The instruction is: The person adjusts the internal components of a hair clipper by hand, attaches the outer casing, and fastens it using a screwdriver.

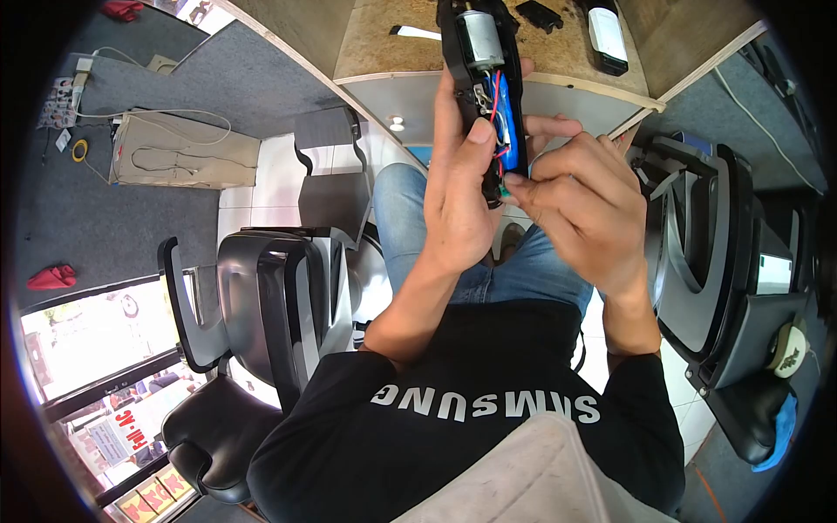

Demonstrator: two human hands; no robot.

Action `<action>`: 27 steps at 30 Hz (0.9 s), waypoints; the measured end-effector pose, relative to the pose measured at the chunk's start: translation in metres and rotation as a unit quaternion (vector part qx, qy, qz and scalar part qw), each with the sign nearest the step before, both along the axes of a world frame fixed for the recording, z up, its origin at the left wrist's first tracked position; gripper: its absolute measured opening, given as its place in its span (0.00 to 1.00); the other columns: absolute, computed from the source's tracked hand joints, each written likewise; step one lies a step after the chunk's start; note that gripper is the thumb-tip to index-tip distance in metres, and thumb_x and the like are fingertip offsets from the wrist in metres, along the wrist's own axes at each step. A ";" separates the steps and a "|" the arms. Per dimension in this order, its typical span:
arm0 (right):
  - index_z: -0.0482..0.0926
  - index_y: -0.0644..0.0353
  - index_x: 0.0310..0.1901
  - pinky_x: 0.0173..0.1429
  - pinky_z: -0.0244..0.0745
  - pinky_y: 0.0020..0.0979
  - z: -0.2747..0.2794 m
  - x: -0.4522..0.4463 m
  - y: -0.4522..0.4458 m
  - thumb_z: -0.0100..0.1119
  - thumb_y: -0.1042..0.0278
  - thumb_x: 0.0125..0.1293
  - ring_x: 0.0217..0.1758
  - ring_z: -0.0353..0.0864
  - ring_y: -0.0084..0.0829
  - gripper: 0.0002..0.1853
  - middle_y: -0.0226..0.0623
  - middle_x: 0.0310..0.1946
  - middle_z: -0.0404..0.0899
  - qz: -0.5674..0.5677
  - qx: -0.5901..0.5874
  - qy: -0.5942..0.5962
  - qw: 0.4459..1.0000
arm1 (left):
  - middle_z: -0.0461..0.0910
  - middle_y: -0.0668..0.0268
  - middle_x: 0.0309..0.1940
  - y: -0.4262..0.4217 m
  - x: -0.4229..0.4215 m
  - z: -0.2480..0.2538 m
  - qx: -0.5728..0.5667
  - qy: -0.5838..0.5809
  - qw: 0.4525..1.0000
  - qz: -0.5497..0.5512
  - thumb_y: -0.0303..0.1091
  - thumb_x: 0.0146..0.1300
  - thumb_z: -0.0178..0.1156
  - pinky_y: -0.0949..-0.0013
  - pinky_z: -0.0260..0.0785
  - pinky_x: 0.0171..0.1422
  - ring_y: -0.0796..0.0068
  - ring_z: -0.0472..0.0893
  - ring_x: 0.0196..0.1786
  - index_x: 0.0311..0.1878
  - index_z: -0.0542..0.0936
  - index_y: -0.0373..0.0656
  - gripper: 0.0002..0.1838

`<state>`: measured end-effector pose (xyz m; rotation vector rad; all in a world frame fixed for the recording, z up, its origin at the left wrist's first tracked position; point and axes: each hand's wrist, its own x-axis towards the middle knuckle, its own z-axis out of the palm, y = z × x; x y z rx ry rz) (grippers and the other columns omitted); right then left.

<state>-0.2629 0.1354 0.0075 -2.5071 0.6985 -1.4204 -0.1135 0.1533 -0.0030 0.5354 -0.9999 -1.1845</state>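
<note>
An opened black hair clipper is held upright in front of me, its inside facing up. In it I see a silver motor, a blue battery and thin red wires. My left hand is closed round the clipper from below, thumb along its side and fingertips showing past the far edge. The thumb and forefinger of my right hand pinch at the clipper's lower end, beside a small green part. Exactly what sits between those fingertips is hidden.
On the wooden shelf ahead lie a black piece, a white strip and a black-and-white device. Salon chairs stand on both sides. A cardboard box rests on the grey counter at left.
</note>
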 end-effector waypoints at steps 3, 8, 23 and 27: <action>0.86 0.53 0.33 0.37 0.60 0.34 0.002 -0.001 -0.002 0.78 0.70 0.57 0.34 0.78 0.29 0.07 0.23 0.32 0.79 -0.013 0.019 0.007 1.000 | 0.64 0.41 0.80 -0.001 0.001 -0.001 0.006 -0.003 1.000 0.004 0.42 0.85 0.38 0.48 0.81 0.70 0.42 0.83 0.67 0.84 0.49 0.36 0.32; 0.86 0.55 0.34 0.38 0.62 0.35 0.002 0.001 0.000 0.77 0.71 0.58 0.35 0.78 0.29 0.06 0.24 0.33 0.81 -0.031 0.037 0.015 0.999 | 0.68 0.49 0.76 -0.002 -0.005 0.001 0.057 0.098 0.994 -0.009 0.39 0.87 0.39 0.47 0.76 0.75 0.45 0.81 0.70 0.81 0.56 0.38 0.27; 0.89 0.68 0.39 0.39 0.75 0.31 0.008 0.004 -0.008 0.78 0.86 0.53 0.38 0.83 0.32 0.11 0.37 0.36 0.83 0.005 0.093 -0.042 0.995 | 0.72 0.54 0.70 -0.004 -0.001 0.000 0.156 0.260 0.952 -0.048 0.38 0.87 0.42 0.45 0.73 0.78 0.46 0.73 0.78 0.72 0.64 0.36 0.20; 0.88 0.63 0.36 0.37 0.71 0.32 0.008 0.005 -0.006 0.78 0.80 0.54 0.36 0.81 0.32 0.09 0.32 0.36 0.82 -0.042 0.016 0.004 0.999 | 0.72 0.54 0.70 -0.003 0.000 -0.001 0.159 0.271 0.948 -0.055 0.37 0.87 0.41 0.44 0.74 0.77 0.46 0.74 0.78 0.71 0.65 0.36 0.19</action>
